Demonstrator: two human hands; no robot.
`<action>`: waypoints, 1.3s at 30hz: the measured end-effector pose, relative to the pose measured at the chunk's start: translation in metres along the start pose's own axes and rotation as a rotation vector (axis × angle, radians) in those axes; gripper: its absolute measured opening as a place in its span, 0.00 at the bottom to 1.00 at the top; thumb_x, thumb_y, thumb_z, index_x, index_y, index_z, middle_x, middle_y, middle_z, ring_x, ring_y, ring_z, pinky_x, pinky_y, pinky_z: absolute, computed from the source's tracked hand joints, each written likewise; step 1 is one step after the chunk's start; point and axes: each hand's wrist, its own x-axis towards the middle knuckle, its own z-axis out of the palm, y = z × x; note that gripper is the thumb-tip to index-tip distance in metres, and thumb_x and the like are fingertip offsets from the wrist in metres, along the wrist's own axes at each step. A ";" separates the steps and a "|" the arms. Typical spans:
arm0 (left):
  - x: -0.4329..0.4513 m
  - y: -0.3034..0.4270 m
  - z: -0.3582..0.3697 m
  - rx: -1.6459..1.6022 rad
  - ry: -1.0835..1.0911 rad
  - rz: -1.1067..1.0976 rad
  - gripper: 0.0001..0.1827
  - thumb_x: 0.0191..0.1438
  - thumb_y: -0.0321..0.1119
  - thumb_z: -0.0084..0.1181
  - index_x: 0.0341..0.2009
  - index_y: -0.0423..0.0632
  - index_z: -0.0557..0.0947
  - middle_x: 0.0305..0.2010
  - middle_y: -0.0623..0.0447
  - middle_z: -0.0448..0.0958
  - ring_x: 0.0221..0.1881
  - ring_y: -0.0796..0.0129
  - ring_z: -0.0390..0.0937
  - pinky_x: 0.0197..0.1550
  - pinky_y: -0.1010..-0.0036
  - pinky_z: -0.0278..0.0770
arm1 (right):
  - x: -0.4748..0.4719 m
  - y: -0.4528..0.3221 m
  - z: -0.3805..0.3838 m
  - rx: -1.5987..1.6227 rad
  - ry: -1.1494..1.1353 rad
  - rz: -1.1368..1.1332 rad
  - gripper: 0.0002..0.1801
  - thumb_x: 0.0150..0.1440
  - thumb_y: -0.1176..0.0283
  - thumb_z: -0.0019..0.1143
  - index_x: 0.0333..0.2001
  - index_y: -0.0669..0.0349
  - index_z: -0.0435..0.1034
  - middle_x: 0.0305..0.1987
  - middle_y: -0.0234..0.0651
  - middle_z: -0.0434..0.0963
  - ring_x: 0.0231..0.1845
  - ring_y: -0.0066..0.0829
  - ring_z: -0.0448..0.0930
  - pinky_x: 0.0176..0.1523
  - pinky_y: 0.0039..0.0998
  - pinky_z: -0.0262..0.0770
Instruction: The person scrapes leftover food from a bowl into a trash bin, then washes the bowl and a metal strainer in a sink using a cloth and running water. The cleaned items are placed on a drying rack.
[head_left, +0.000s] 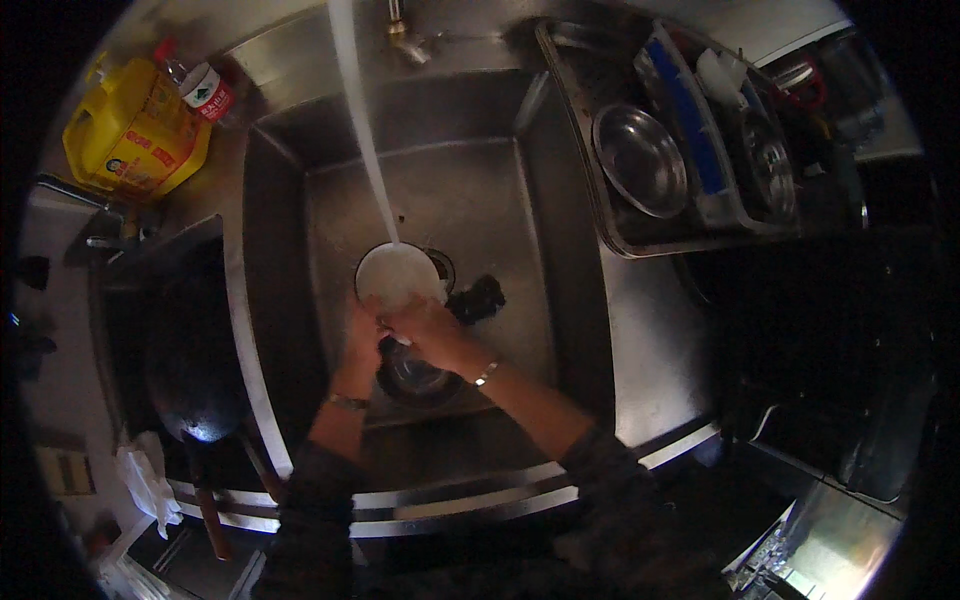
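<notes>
A round white dish (397, 274), probably a bowl, is low in the metal sink (480, 195) under a stream of water (360, 112). My left hand (366, 322) grips its near left edge. My right hand (424, 322) overlaps its near right edge, the fingers blurred, so its hold is unclear. A small pale bit shows between my hands, too blurred to name. Partly under my right wrist, a metal bowl (416, 379) rests on the sink floor. Right of the dish lies a crumpled dark item (478, 298). The dish partly covers the drain (442, 264).
A yellow jug (139, 131) and a plastic bottle (202, 90) stand at the back left. On the right, a metal tray (622, 244) holds a steel bowl (641, 161) and a plastic basket (686, 120) of utensils. A dark wok (191, 360) occupies the left basin.
</notes>
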 end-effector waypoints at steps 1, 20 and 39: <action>0.003 0.002 -0.001 0.068 -0.111 -0.064 0.32 0.53 0.36 0.49 0.64 0.53 0.59 0.53 0.47 0.69 0.46 0.58 0.72 0.39 0.64 0.76 | 0.002 0.003 0.000 -0.048 -0.012 -0.054 0.08 0.45 0.75 0.57 0.33 0.55 0.76 0.35 0.37 0.79 0.44 0.40 0.76 0.50 0.39 0.69; 0.027 -0.006 -0.013 0.175 -0.196 -0.117 0.31 0.54 0.33 0.47 0.64 0.53 0.60 0.56 0.47 0.67 0.54 0.57 0.69 0.45 0.61 0.76 | 0.006 0.017 -0.009 -0.132 -0.017 -0.173 0.15 0.44 0.78 0.56 0.39 0.55 0.74 0.40 0.36 0.77 0.48 0.40 0.76 0.51 0.38 0.70; 0.042 -0.023 -0.018 0.085 0.021 -0.056 0.28 0.52 0.34 0.45 0.59 0.51 0.65 0.48 0.51 0.72 0.45 0.63 0.74 0.41 0.66 0.78 | 0.007 0.008 0.012 0.210 -0.286 0.223 0.28 0.46 0.83 0.53 0.54 0.60 0.66 0.55 0.45 0.71 0.57 0.46 0.70 0.61 0.38 0.66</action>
